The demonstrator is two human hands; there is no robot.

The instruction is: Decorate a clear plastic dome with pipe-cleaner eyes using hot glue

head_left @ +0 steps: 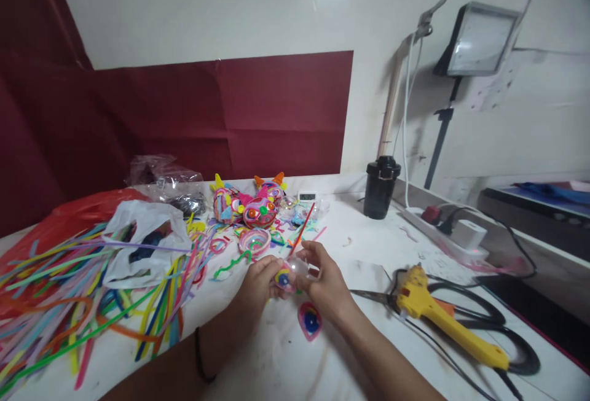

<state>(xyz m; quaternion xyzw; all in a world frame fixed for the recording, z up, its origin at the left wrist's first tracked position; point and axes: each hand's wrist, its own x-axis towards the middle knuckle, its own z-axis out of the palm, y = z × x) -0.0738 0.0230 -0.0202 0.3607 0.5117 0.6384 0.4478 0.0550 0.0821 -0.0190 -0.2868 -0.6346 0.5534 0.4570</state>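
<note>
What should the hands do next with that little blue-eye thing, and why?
Perhaps gently press the blue-centred piece against the clear plastic piece: the left hand holds the first, the right hand the second, close together. I can't tell if they're already stuck. The look-alike lying on the table could wait.

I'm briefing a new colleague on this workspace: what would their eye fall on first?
Probably the big spread of colourful strips on the left, then the yellow glue gun lying at the right. In the middle, the left hand and right hand hold a small part-clear piece with a blue spot, and beyond them are brightly coloured figures with pointed ears.
</note>
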